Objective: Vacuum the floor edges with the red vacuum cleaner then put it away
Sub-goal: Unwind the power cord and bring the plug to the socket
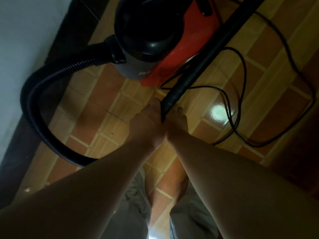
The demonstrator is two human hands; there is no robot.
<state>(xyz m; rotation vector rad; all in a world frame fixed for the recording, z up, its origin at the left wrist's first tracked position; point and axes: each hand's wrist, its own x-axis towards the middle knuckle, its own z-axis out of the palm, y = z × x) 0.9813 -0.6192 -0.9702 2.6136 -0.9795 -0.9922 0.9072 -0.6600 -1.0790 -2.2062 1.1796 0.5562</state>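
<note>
Red vacuum cleaner [183, 54]: stands on the tiled floor [107, 118], just ahead of both hands. Wand [213, 49]: black, with its long axis running diagonally from the hands away to the upper right, past the cleaner's side. Left hand [148, 121] and right hand [177, 119]: side by side, equally near, both curled round the wand's near end. Hose [29, 95]: loops to the left. Cord [230, 116]: lies loose on the floor to the right.

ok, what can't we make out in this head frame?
Head view only.
Far end of wand: cut off by top edge.
Rear of vacuum cleaner: same edge.
Near end of hose: hidden behind left forearm.
Grip of left hand and right hand: too dark, blurred.
</note>
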